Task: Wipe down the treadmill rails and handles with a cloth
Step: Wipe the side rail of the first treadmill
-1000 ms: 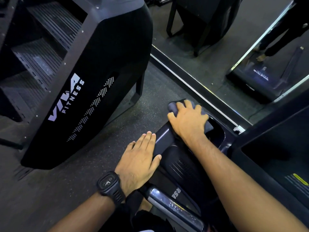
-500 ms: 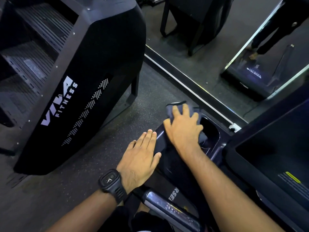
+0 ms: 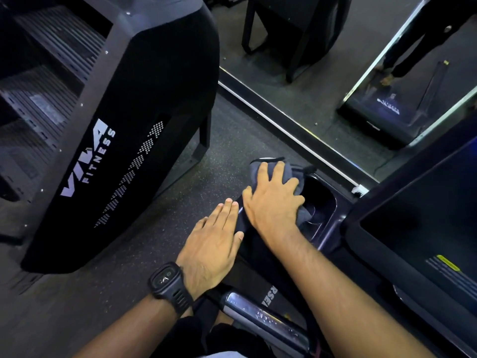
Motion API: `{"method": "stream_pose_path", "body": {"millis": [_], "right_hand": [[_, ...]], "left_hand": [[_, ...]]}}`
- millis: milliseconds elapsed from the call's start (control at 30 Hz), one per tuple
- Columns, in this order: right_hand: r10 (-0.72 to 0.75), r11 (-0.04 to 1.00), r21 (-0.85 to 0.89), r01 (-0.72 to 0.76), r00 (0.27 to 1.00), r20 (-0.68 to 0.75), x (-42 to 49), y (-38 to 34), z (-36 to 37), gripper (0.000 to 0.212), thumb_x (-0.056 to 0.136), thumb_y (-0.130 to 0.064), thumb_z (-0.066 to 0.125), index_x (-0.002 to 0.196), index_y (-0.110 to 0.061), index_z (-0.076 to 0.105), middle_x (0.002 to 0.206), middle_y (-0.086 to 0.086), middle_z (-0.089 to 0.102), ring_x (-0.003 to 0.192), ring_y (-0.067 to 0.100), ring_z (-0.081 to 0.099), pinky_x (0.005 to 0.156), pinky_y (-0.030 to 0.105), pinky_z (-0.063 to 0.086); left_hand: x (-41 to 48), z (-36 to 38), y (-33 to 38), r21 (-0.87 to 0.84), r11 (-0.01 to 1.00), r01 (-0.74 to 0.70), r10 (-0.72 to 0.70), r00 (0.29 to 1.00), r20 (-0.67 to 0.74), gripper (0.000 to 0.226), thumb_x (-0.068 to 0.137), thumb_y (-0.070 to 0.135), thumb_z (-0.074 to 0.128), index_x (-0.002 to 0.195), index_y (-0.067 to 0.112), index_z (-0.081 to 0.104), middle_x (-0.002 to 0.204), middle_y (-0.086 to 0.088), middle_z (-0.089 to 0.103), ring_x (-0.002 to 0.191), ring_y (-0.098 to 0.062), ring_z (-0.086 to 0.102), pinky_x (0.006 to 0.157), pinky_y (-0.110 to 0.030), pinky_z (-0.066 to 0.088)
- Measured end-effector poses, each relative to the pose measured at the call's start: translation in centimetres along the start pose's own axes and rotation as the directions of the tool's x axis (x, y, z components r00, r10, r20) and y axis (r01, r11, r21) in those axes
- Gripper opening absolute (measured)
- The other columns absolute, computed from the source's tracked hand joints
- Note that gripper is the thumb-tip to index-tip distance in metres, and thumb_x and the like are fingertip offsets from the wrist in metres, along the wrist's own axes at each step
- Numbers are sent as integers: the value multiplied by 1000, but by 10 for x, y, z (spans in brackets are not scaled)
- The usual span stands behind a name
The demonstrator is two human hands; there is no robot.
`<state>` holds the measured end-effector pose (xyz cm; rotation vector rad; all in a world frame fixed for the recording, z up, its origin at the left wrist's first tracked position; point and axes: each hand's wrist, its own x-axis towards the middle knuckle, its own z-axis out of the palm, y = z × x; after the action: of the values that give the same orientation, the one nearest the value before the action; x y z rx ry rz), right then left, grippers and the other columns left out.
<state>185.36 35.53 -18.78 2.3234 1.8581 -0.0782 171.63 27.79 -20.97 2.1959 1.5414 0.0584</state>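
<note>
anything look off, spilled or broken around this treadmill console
Nothing stands out. The right hand presses the grey cloth on the treadmill by the cup holder; the left hand rests flat alongside. No spill or damage shows.

A dark speckled rubber floor (image 3: pixel 232 151) carries a black stair machine (image 3: pixel 144 99) marked VIVA FITNESS at the left. At the right stands the treadmill (image 3: pixel 333 224), with a grey cloth (image 3: pixel 268 167) lying on it just beside its cup well (image 3: pixel 318 195).
</note>
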Motion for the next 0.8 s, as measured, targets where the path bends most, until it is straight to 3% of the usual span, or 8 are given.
{"method": "stream_pose_path", "body": {"millis": [167, 333, 500, 633, 800], "right_hand": [[-83, 996, 40, 83, 996, 13, 0, 19, -8, 66, 100, -55, 36, 159, -30, 21, 168, 5, 14, 132, 39, 35, 91, 55, 44], [-284, 957, -96, 274, 953, -104, -55, 30, 12, 67, 98, -60, 37, 158, -30, 29, 166, 4, 28, 131, 39, 45, 84, 52, 49], [-118, 993, -25, 117, 992, -54, -38, 38, 5, 71, 102, -60, 30, 162, -30, 10, 170, 7, 10, 135, 37, 41, 91, 53, 46], [-206, 976, -94, 196, 971, -119, -73, 44, 18, 71, 99, -59, 39, 160, -26, 25, 167, 11, 24, 127, 36, 51, 83, 50, 49], [-266, 964, -7, 267, 961, -81, -38, 44, 9, 67, 102, -61, 31, 161, -32, 17, 170, 3, 11, 136, 37, 41, 93, 53, 47]], "left_hand": [[-5, -1, -2, -1, 1000, 1, -1, 1000, 18, 66, 101, 45, 8, 160, 17, -5, 167, 4, -8, 154, -10, -2, 123, -36, 19], [-9, 0, -5, 30, 999, -10, 10, 1000, 7, 81, 89, 53, -8, 160, 16, -4, 168, 0, -3, 154, -12, 2, 123, -37, 21], [-12, -1, -5, 43, 999, -31, 31, 1000, -1, 75, 94, 50, 0, 159, 14, -2, 168, -2, -4, 154, -14, 3, 122, -40, 24], [-12, -1, -5, 56, 996, -73, 74, 997, -15, 75, 94, 47, 8, 160, 13, 3, 168, -3, -3, 154, -16, 4, 122, -39, 25], [-7, -2, -5, 44, 995, -93, 94, 995, -17, 69, 102, 37, 29, 160, 13, 0, 168, -3, -6, 154, -14, 1, 123, -39, 21]]}}
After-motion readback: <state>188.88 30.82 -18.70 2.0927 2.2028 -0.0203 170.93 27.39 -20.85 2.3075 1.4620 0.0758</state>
